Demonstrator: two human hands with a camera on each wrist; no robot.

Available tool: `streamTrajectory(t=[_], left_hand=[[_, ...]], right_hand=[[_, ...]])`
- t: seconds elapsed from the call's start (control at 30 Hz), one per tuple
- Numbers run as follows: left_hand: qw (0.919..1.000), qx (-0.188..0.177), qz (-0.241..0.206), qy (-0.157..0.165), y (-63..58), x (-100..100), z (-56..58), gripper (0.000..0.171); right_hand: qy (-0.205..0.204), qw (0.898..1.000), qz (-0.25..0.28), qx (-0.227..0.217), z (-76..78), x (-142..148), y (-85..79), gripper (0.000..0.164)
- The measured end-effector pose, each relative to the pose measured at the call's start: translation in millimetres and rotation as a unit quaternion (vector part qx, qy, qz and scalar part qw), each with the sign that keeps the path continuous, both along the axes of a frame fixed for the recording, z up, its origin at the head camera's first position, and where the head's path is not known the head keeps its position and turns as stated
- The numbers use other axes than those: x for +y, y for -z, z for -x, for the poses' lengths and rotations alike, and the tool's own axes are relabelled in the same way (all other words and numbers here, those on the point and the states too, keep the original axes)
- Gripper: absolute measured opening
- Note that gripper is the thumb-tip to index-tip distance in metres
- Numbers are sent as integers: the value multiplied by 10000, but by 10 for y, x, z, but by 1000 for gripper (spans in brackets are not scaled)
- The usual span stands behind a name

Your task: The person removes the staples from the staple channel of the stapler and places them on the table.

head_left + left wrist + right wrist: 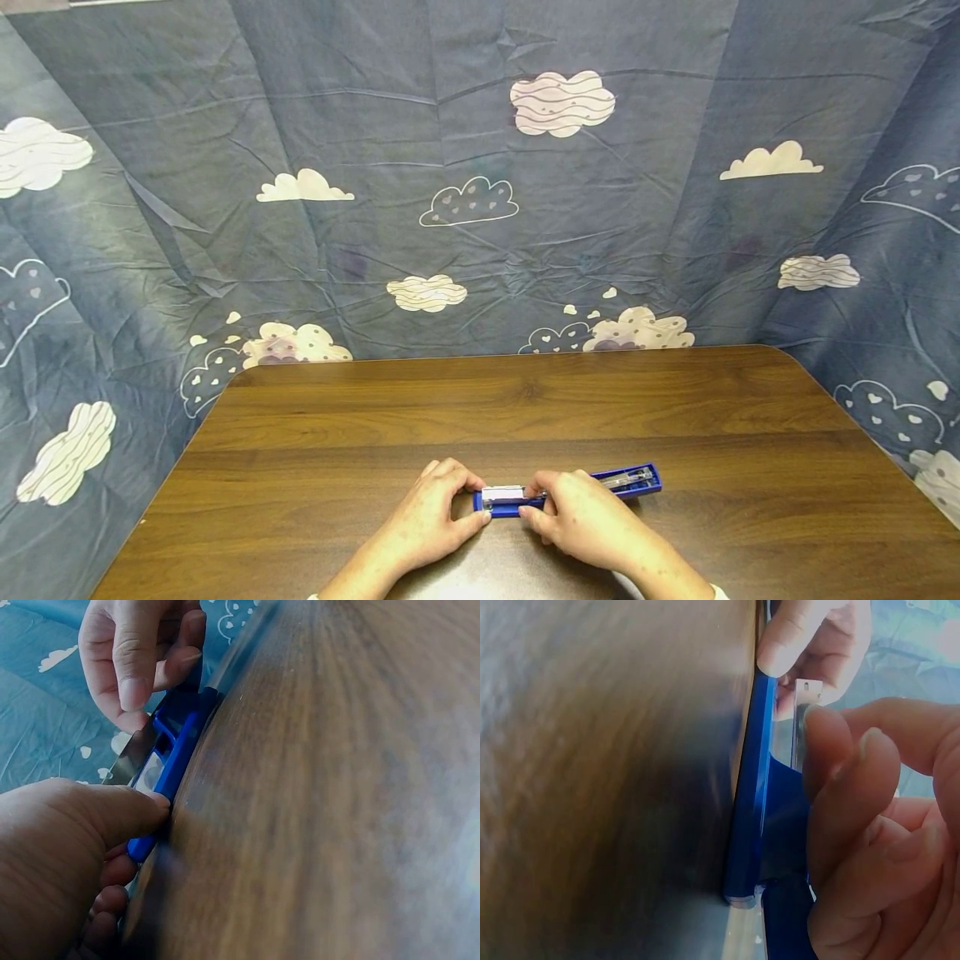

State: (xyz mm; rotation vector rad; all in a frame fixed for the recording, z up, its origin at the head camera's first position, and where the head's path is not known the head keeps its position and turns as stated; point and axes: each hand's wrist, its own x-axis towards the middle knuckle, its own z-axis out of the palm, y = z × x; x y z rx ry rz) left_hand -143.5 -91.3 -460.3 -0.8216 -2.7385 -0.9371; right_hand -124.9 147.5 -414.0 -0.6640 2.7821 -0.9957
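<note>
A blue stapler (pixel 510 510) lies opened out on the table, its metal staple magazine (pixel 504 493) exposed and its top arm (pixel 628 480) swung back to the right. My left hand (pixel 431 512) grips the left end of the base, thumb on the near edge and fingertips on the far side. Over the middle, my right hand (pixel 581 512) has its thumb and index finger curled at the magazine. In the right wrist view the right fingers (pixel 855 795) cover part of the magazine; whatever small part they pinch is hidden.
The brown wooden table (pixel 375 408) runs back to a dark blue cloth (pixel 375 250) printed with clouds, which also hangs along both sides. The table's rounded back right corner (pixel 780 354) meets that cloth.
</note>
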Motion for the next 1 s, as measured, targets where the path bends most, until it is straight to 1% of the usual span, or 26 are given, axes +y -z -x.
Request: streamTrajectory(t=[0.23, 0.5, 0.7, 1.0], left_hand=[[10000, 38, 35, 4, 10, 5, -2, 25], [10000, 23, 93, 8, 4, 3, 1, 25], [9999, 32, 105, 9, 4, 2, 1, 26], [9999, -12, 120, -3, -4, 6, -5, 27]], right_hand=[[-95, 9998, 93, -118, 2, -1, 11, 18], [-73, 9992, 143, -355, 3, -8, -4, 12], [-43, 9981, 280, -539, -1, -12, -2, 12], [45, 9988, 220, -442, 5, -23, 5, 8]])
